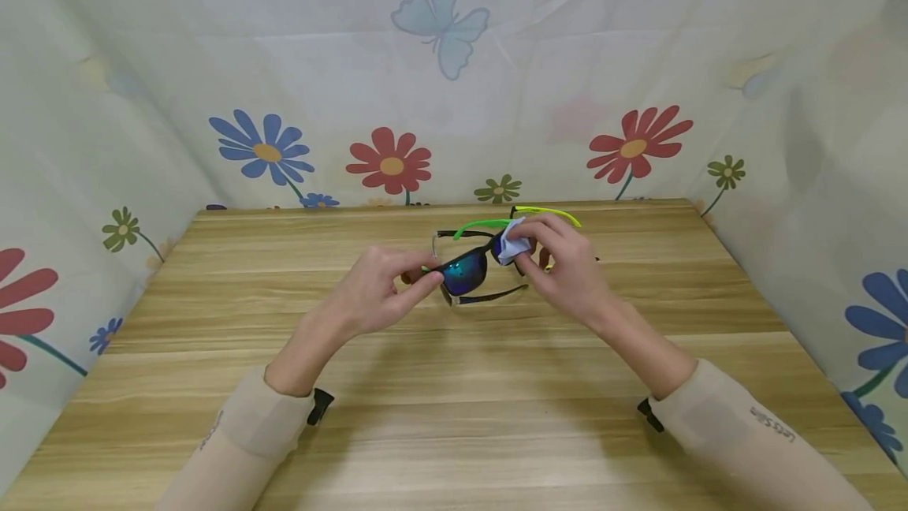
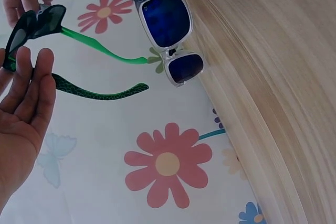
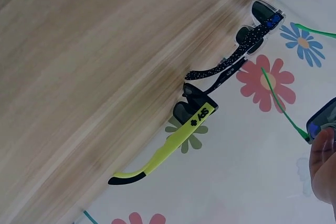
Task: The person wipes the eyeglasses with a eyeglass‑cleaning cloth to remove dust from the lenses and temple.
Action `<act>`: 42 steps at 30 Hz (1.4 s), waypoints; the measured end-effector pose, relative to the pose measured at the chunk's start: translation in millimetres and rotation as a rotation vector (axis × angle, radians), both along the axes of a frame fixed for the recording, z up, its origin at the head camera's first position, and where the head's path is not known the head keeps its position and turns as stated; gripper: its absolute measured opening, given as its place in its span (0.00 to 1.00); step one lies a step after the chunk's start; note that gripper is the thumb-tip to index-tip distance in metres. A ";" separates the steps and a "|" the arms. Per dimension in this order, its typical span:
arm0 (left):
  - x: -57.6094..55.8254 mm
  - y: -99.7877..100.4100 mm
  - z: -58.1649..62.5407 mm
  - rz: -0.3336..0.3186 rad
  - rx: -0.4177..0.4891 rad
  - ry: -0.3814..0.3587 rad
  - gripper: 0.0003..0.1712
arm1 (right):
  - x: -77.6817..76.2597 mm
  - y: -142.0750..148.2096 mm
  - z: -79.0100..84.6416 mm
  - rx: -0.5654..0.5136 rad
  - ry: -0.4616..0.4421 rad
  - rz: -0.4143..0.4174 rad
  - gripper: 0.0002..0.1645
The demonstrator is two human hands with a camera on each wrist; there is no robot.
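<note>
A pair of sunglasses (image 1: 466,272) with a black front, blue-green mirrored lenses and green temples is held above the table. My left hand (image 1: 379,290) pinches its left end between thumb and fingers. At the other end, my right hand (image 1: 571,266) pinches a small pale cloth (image 1: 514,243) against the lens, covering much of it. In the left wrist view both temples, one plain green (image 2: 100,51) and one with a dark pattern (image 2: 100,94), extend unfolded away from the lenses. The right wrist view catches only part of the right hand (image 3: 323,166) at its edge.
Behind the held pair, clear-framed sunglasses (image 2: 167,20) with blue lenses and speckled dark temples lie on the wooden table (image 1: 454,416). Near them is a black pair with yellow temples (image 3: 181,140). A flower-printed curtain (image 1: 319,61) surrounds the table's back and sides.
</note>
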State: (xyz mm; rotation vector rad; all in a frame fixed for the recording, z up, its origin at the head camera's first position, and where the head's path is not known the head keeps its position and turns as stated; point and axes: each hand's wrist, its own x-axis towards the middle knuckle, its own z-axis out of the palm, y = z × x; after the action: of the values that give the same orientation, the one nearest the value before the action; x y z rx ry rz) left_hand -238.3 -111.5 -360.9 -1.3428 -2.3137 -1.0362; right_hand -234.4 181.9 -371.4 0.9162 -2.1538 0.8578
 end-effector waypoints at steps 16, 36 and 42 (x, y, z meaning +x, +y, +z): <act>-1.4 3.7 -0.7 -0.001 -0.007 0.017 0.06 | 6.4 -3.7 1.9 -0.001 0.030 0.048 0.16; -1.8 1.1 1.5 0.004 -0.005 -0.030 0.05 | 6.2 7.4 5.6 0.011 -0.035 -0.130 0.16; -3.2 -1.1 0.5 0.018 -0.015 -0.032 0.06 | 6.7 8.2 8.8 0.007 -0.048 -0.137 0.15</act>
State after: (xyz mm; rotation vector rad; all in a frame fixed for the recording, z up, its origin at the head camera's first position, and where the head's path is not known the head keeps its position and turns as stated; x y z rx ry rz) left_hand -241.6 -112.6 -360.4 -1.3185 -2.3573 -1.0444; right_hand -227.7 190.2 -362.6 0.7484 -2.2331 0.8131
